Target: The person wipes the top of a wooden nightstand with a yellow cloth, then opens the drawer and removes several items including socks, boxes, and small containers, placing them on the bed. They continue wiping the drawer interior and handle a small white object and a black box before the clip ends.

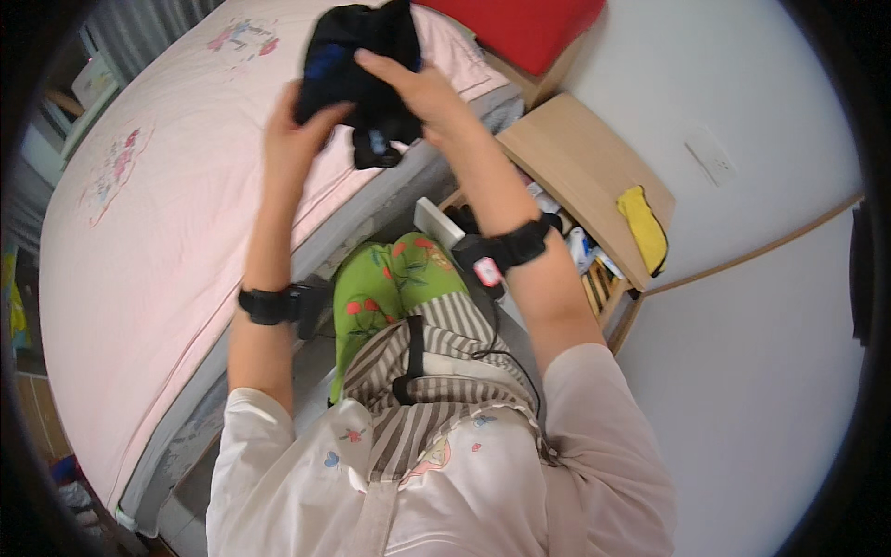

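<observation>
A soft black cloth item (362, 76) with blue patches is held up over the bed's near edge, at the top of the view. My left hand (303, 132) grips its left side, thumb across the front. On the opposite side my right hand (418, 87) has hold of it, the thumb pressed on the cloth. A dark piece with a small pale mark (376, 145) hangs below the item. Blur hides its exact kind. Beneath my right forearm, an open drawer (438, 221) holds several small things, partly hidden by that arm.
The bed with a pink embroidered cover (174, 188) fills the left. A wooden nightstand (567, 160) stands against the white wall at right, with a yellow pouch (644, 230) on its top. Behind lies a red covering (522, 31). A thin cable (511, 358) runs from my right arm band.
</observation>
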`<state>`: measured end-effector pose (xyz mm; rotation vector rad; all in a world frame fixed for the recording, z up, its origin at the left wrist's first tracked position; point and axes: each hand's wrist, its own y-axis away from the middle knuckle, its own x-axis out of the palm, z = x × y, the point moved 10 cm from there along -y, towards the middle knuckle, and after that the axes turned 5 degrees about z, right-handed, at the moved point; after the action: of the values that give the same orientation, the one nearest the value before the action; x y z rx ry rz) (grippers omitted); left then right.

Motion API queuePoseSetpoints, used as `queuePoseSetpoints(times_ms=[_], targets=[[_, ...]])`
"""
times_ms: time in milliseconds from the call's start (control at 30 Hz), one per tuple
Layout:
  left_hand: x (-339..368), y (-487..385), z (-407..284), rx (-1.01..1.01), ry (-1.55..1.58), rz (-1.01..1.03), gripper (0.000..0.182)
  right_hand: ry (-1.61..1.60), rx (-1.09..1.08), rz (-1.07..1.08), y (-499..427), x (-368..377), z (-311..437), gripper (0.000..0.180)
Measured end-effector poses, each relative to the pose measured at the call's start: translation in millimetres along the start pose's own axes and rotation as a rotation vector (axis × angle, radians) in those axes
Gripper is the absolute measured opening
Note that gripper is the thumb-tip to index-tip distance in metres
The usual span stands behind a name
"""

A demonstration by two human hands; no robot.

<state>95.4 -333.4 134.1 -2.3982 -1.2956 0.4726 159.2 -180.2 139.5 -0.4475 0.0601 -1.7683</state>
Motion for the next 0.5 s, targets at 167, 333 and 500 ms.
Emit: queuePoseSetpoints(times_ms=[167, 333, 500], targets=[[-145, -13, -21, -0.013, -0.153, -0.234, 0.025, -0.564, 0.229, 0.141, -62, 98, -102, 0.043], [-244, -37, -19, -0.1, -0.463, -0.4, 0.037, -0.366, 0.415, 0.161, -80, 134, -196, 0.045], [-281, -59, -18, 0.187, -0.962, -0.377, 0.041, 0.163, 0.259, -0.117, -84, 88, -214, 0.068]])
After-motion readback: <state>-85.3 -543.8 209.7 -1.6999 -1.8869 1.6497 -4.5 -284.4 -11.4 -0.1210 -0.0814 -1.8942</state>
